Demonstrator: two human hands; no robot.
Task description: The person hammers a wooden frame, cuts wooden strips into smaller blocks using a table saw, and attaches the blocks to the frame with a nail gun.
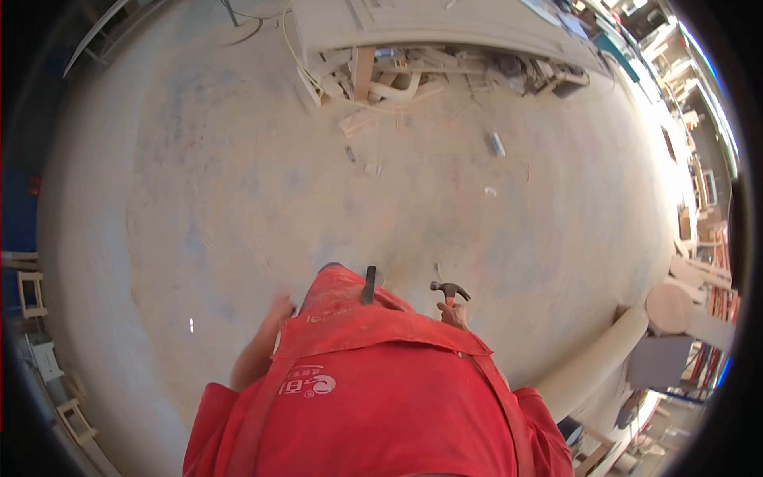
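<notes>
A claw hammer [451, 291] with a dark head and an orange handle is in my right hand [454, 315], at the right side of the red apron [381, 338]. My fingers wrap round its handle, and the head points up and away from me. My left hand [282, 307] hangs beside the apron's left edge, smeared by motion, so its fingers cannot be made out. A flat black tool or strip [369, 286] sticks up from the apron's front, between my two hands and touching neither.
Ahead stands a workbench [445, 28] with wood offcuts [397, 79] piled beneath. A small bottle [497, 143] and scraps lie on the dusty floor [262, 183]. At the right are a large pale tube [596, 366] and a round wooden piece [669, 308].
</notes>
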